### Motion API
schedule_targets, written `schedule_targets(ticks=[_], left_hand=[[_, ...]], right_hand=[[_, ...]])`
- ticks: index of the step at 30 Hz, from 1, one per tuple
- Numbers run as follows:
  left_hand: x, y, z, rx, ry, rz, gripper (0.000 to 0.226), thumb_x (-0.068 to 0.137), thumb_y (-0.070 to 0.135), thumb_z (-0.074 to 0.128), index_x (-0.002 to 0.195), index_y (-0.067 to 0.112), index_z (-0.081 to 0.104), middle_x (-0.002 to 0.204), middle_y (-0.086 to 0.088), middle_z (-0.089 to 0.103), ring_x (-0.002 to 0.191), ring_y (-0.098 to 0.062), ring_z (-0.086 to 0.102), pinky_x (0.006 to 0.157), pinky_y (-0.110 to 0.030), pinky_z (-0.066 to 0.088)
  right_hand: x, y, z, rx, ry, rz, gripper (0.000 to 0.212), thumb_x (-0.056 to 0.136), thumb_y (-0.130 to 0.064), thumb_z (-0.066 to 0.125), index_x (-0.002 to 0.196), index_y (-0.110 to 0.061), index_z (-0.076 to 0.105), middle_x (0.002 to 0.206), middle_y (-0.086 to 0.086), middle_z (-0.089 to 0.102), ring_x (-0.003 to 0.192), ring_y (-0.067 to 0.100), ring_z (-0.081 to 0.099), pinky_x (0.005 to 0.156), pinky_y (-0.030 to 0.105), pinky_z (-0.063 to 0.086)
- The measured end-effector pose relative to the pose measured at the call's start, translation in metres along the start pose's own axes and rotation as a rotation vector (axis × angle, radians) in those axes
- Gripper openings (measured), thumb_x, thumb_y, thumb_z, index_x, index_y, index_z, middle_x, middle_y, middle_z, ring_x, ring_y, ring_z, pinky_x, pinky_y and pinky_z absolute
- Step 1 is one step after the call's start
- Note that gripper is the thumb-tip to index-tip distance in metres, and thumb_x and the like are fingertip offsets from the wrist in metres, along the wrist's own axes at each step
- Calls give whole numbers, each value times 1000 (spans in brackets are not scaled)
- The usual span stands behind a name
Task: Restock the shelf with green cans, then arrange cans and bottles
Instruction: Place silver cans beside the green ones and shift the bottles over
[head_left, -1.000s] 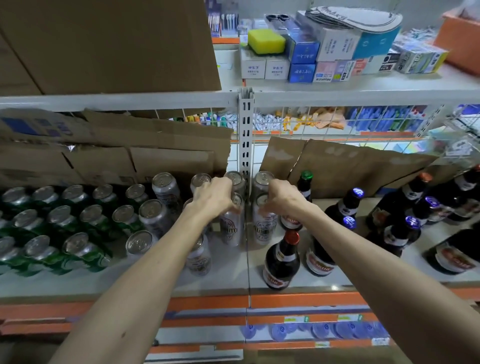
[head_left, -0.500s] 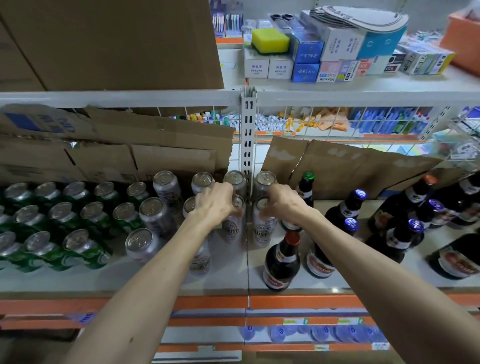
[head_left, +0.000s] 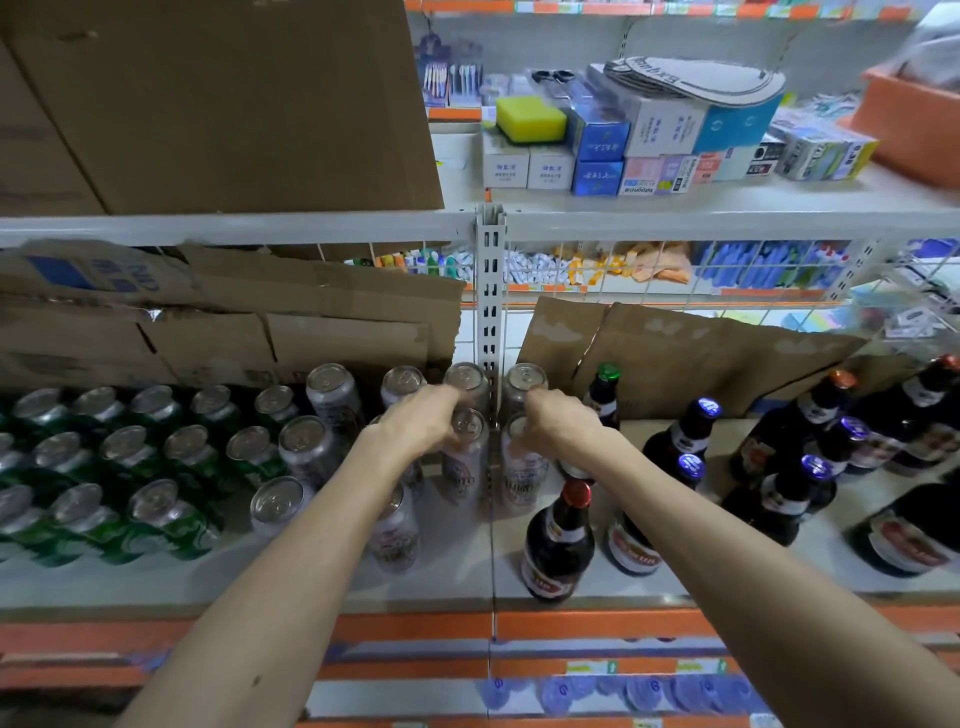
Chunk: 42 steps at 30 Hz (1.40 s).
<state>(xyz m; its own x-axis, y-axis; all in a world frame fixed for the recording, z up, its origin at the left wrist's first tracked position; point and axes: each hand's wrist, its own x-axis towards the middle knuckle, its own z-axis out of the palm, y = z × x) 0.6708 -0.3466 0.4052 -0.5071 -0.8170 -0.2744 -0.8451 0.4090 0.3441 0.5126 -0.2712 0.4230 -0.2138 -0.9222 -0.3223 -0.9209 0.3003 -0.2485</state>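
Observation:
Rows of green cans (head_left: 156, 457) fill the left of the white shelf (head_left: 467, 582). Silver cans (head_left: 306, 447) stand in the middle. My left hand (head_left: 421, 421) grips the top of one silver can (head_left: 465, 457) just left of the shelf upright. My right hand (head_left: 556, 426) grips the top of a second silver can (head_left: 522, 478) just right of it. Two more silver cans (head_left: 524, 379) stand behind them. Dark bottles (head_left: 558, 540) with red, blue and green caps stand to the right.
Torn cardboard sheets (head_left: 234, 317) lean against the wire back of the shelf. A large brown box (head_left: 223, 104) sits on the shelf above, beside small boxed goods and a yellow sponge (head_left: 530, 118). An orange price rail (head_left: 467, 623) runs along the shelf front.
Both hands stay on the two silver cans by the upright. The cans have shifted slightly back toward the rear row, and my view has tilted a little.

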Motion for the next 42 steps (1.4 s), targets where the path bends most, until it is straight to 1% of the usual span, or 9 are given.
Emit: schedule_targets(ticks=[4, 9, 11, 17, 22, 25, 31, 39, 42], left_hand=[[-5, 4, -1, 42, 61, -24, 50, 72, 35, 82, 117, 21, 65, 111, -11, 64, 104, -34, 63, 77, -36, 48], [-9, 10, 2, 111, 134, -49, 38, 75, 40, 75, 101, 12, 70, 100, -12, 66, 96, -36, 66, 68, -35, 45], [-9, 11, 5, 121, 148, -55, 38, 76, 41, 73, 100, 11, 69, 100, -14, 66, 96, -37, 65, 66, -34, 42], [-11, 14, 2, 142, 136, -69, 39, 74, 42, 74, 100, 12, 69, 100, -12, 66, 97, -36, 65, 66, -33, 42], [-14, 15, 2, 121, 140, -76, 38, 78, 40, 72, 103, 12, 67, 102, -12, 63, 99, -36, 64, 68, -33, 41], [-16, 16, 0, 125, 140, -70, 36, 77, 39, 72, 101, 12, 67, 100, -12, 63, 98, -36, 64, 67, -33, 41], [-16, 17, -2, 124, 113, -58, 34, 76, 34, 76, 98, 10, 69, 90, -8, 57, 94, -35, 65, 66, -34, 41], [-16, 17, 2, 119, 112, -60, 40, 75, 36, 78, 102, 9, 66, 103, -13, 65, 97, -35, 65, 67, -34, 42], [-18, 21, 0, 138, 152, -38, 48, 74, 40, 78, 107, 10, 62, 110, -12, 65, 102, -35, 64, 70, -35, 43]], right_hand=[[2, -3, 2, -65, 70, 6, 45, 79, -25, 75, 116, -6, 59, 117, 15, 60, 109, 36, 59, 78, 38, 48], [5, 0, 3, -39, 89, -20, 28, 80, -14, 74, 101, -3, 60, 113, 20, 63, 104, 38, 62, 74, 38, 48], [5, 2, 2, -32, 88, -35, 26, 79, -13, 77, 96, -4, 59, 111, 20, 64, 101, 38, 63, 71, 36, 46], [0, 5, -1, -15, 63, -43, 38, 77, -18, 81, 104, -1, 60, 111, 19, 64, 103, 38, 62, 71, 35, 44], [0, 5, -2, -14, 58, -28, 47, 77, -22, 82, 112, -1, 58, 115, 18, 62, 108, 38, 60, 77, 38, 47], [0, 4, -2, -29, 57, -40, 47, 77, -22, 82, 111, 0, 58, 116, 19, 61, 109, 39, 60, 80, 41, 49], [-1, 5, -1, -57, 59, -51, 40, 79, -19, 79, 109, -3, 57, 116, 18, 61, 108, 39, 59, 77, 38, 47], [1, 5, 1, -83, 40, -42, 46, 81, -23, 78, 116, -4, 55, 119, 17, 60, 110, 37, 59, 83, 42, 50], [0, 6, -2, -30, 78, -57, 45, 84, -28, 74, 116, -6, 52, 118, 17, 61, 107, 38, 59, 79, 41, 48]])
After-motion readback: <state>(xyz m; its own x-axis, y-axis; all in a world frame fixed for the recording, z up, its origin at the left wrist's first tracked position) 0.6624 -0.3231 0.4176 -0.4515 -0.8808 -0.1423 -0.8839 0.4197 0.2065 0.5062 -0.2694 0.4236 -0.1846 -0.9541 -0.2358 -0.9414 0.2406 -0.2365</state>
